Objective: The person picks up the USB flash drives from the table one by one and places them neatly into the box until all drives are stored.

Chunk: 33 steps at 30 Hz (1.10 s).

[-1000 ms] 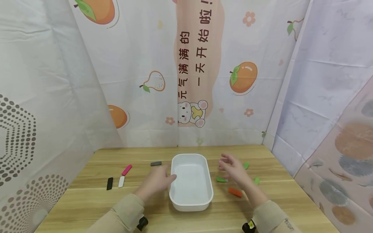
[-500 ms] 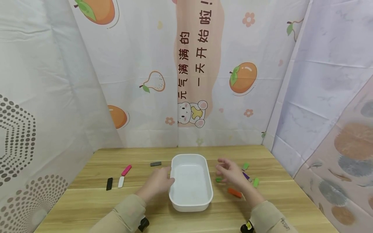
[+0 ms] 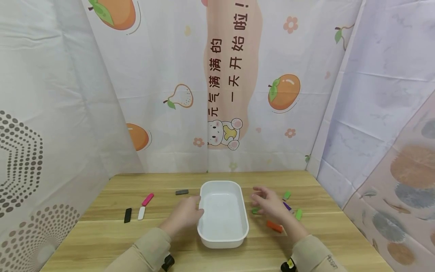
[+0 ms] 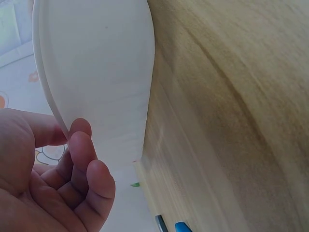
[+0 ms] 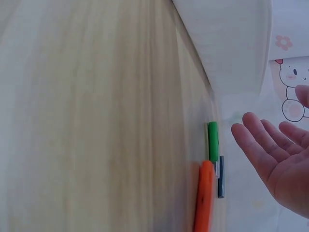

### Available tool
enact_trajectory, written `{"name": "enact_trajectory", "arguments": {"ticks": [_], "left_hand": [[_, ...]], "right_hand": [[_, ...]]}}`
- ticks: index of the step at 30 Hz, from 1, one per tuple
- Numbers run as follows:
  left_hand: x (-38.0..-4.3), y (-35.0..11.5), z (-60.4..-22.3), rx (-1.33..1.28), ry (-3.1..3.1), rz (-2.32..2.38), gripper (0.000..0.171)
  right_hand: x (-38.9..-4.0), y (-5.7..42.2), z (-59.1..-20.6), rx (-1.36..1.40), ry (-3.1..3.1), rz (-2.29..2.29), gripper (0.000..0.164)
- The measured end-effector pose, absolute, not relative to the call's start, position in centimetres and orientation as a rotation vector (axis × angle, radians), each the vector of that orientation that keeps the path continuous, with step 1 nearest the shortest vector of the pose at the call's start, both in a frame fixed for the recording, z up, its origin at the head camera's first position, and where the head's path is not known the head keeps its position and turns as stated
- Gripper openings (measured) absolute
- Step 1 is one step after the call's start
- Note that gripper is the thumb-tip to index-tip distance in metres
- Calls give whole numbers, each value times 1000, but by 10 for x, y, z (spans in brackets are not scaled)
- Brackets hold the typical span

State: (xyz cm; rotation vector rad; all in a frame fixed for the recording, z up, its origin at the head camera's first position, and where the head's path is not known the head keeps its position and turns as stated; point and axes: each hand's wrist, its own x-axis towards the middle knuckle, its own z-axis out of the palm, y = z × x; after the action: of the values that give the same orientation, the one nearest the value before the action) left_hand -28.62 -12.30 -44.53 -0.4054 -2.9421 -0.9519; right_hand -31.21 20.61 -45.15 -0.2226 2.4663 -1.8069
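A white rectangular tub (image 3: 223,215) stands on the wooden table in the head view. My left hand (image 3: 185,213) pinches its left rim; the left wrist view shows thumb and curled fingertips at the rim of the tub (image 4: 104,63). To the right of the tub, my right hand (image 3: 272,204) hovers with nothing held, its fingers loosely extended in the right wrist view. Partly beneath it lies a green USB stick (image 3: 255,210), whose metal plug shows in the right wrist view. An orange stick (image 3: 274,226) lies nearer, below the right wrist.
Right of my right hand lie a purple stick (image 3: 287,206) and two light green ones (image 3: 287,195). On the left are black (image 3: 127,215), white (image 3: 141,213), pink (image 3: 147,199) and grey (image 3: 181,192) sticks. Printed cloth (image 3: 170,136) hangs behind the table.
My right hand has shifted slightly left and nearer, uncovering the purple stick and covering more of the green one. My left hand has settled at the tub's rim, slightly lower in view.
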Motion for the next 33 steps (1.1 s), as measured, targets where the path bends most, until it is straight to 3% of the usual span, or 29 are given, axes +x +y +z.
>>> {"name": "enact_trajectory", "arguments": {"ticks": [33], "left_hand": [[-283,-124,-443,-438,-2930,-1045,51]], "right_hand": [[-326,246,-428,-334,2763,-1568,57]]}}
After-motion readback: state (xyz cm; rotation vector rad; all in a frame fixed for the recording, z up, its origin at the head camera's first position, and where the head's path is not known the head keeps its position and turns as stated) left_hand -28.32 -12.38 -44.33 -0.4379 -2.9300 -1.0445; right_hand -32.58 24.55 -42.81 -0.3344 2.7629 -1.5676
